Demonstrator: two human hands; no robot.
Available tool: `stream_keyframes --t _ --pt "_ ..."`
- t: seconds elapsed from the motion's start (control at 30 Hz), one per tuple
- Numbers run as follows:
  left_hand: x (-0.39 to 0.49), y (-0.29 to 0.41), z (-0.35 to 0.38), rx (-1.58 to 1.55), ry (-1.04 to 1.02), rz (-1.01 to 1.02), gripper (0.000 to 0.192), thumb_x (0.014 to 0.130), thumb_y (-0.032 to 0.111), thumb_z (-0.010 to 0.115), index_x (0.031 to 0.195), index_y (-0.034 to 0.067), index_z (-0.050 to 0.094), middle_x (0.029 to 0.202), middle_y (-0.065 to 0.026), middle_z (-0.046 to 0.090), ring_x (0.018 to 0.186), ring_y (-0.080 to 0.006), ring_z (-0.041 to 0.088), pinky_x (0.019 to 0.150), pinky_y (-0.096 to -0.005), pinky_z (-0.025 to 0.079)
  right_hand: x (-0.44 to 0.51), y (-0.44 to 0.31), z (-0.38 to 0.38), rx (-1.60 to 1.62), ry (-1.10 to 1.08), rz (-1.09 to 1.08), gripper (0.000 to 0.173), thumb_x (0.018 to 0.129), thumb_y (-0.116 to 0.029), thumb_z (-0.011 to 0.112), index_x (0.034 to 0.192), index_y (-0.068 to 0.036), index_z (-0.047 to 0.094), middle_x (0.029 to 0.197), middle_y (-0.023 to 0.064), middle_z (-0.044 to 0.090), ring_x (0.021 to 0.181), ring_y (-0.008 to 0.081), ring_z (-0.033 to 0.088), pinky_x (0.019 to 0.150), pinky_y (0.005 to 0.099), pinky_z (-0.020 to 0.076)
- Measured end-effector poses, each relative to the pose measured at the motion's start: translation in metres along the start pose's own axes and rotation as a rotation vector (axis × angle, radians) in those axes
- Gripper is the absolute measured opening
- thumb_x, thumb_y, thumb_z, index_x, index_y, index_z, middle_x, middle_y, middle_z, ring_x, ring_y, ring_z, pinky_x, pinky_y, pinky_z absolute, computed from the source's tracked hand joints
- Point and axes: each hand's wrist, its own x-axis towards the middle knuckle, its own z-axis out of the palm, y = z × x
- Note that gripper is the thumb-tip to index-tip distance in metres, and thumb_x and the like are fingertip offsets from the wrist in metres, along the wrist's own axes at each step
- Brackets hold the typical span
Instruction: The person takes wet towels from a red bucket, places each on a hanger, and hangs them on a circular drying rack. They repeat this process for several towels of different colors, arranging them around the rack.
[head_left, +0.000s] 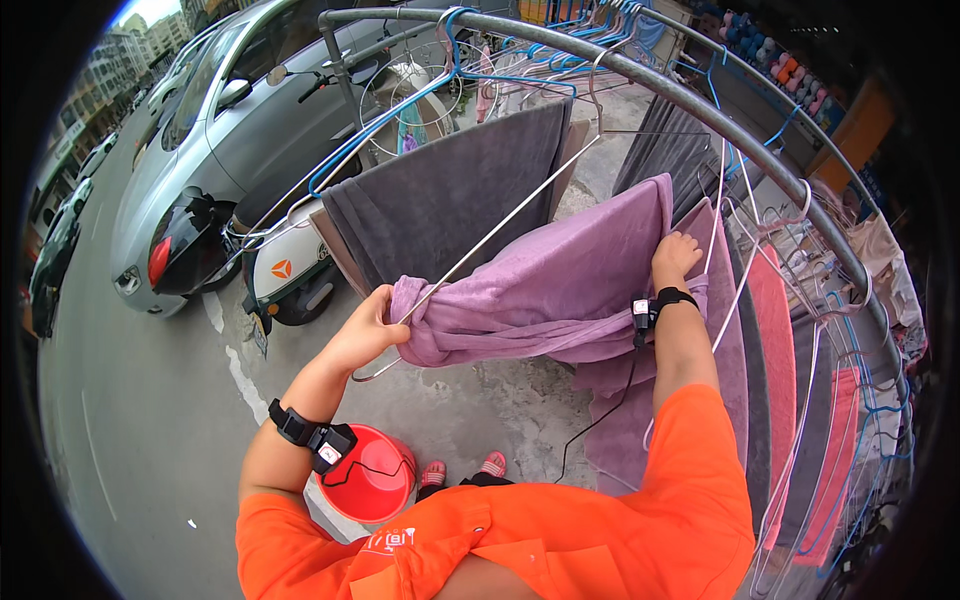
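A purple towel (570, 255) is spread across the lower part of a wire hanger (517, 214), which hooks onto the metal rail above. My left hand (375, 322) grips the towel's bunched left end, with the hanger's wire running past the thumb. At the other end my right hand (675, 259) has its fingers curled over the towel's upper right part; folds hide the fingertips. Behind the purple towel a dark grey towel (457, 195) hangs from the rack.
A curved metal rail (675, 71) arches over the hands. More towels, such as a pink towel (772, 375), hang at right among empty hangers. A red bucket (367, 480) stands near my feet. A scooter (292, 262) and a silver car (247, 127) are parked at left.
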Motion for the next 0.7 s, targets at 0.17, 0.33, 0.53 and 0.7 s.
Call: stream_keyframes --t 0.17,0.33,0.53,0.7 --pt "-0.011 0.019 0.008 -0.125 -0.110 -0.149 0.052 0.078 0.010 0.059 0.124 -0.001 0.039 0.106 -0.0068 0.054 0.097 -0.0140 0.054 0.084 -0.0280 0.043 0.002 -0.068 0.001 1.031 0.320 -0.039 0.058 0.090 -0.022 0.054 0.138 0.001 0.032 0.137 0.0204 0.036 0.107 0.0296 0.055 0.086 0.0447 0.0471" --pt "-0.018 0.028 0.014 -0.113 -0.090 -0.288 0.064 0.082 0.025 0.065 0.132 0.003 0.031 0.098 -0.0070 0.056 0.086 -0.0138 0.057 0.071 -0.0271 0.044 0.036 -0.097 0.005 1.646 -0.450 0.028 0.042 0.093 -0.032 0.055 0.120 0.000 0.051 0.090 0.0124 0.061 0.059 0.0130 0.058 0.047 0.0272 0.0483" --pt "-0.016 0.013 0.012 -0.102 0.023 -0.165 0.063 0.084 0.026 0.067 0.134 0.006 0.034 0.094 -0.0046 0.055 0.083 -0.0112 0.054 0.067 -0.0249 0.039 -0.007 -0.142 -0.002 1.611 -0.219 0.004 0.051 0.091 -0.039 0.053 0.123 0.000 0.050 0.099 0.0166 0.060 0.055 0.0178 0.061 0.045 0.0295 0.0489" --pt "-0.010 0.002 0.014 -0.156 0.010 -0.153 0.061 0.084 0.025 0.066 0.134 0.009 0.035 0.101 -0.0050 0.052 0.083 -0.0109 0.052 0.067 -0.0249 0.039 -0.135 -0.204 -0.016 1.225 -0.565 -0.446 0.074 0.092 -0.052 0.037 0.143 0.000 0.025 0.143 0.0276 0.031 0.132 0.0414 0.030 0.111 0.0411 0.0216"
